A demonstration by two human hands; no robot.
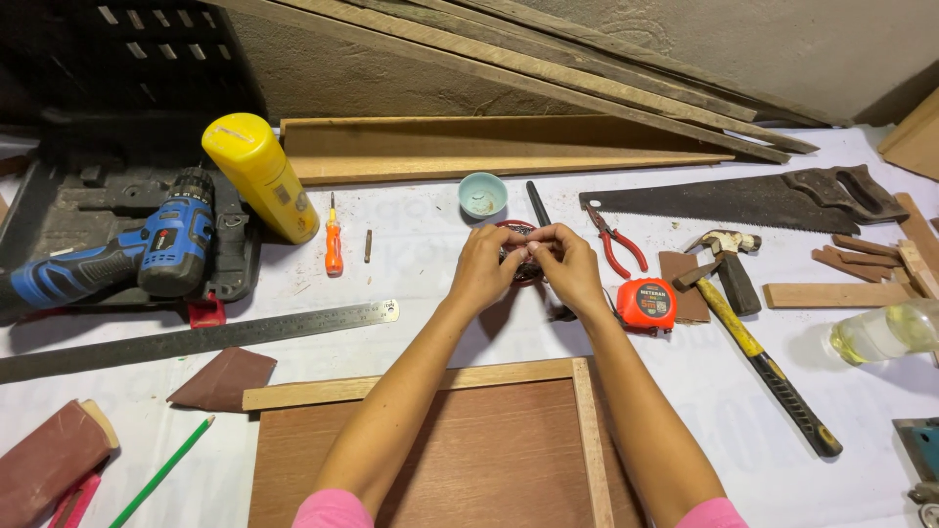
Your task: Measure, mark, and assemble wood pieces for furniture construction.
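My left hand (484, 266) and my right hand (569, 266) meet at the middle of the white-covered table, fingertips together over a small round red-rimmed container (518, 231). Both hands pinch at something tiny between the fingertips; what it is stays hidden. A dark-handled tool (537, 202) lies just behind the hands, beside a small pale blue bowl (483, 194). An orange tape measure (646, 304) sits right of my right wrist. A wooden framed panel (489, 455) lies under my forearms.
A blue cordless drill (127, 256) on a black case, a yellow bottle (259, 176), an orange screwdriver (334, 244) and a steel ruler (196, 340) lie left. A handsaw (743, 200), red pliers (616, 244) and a hammer (748, 332) lie right.
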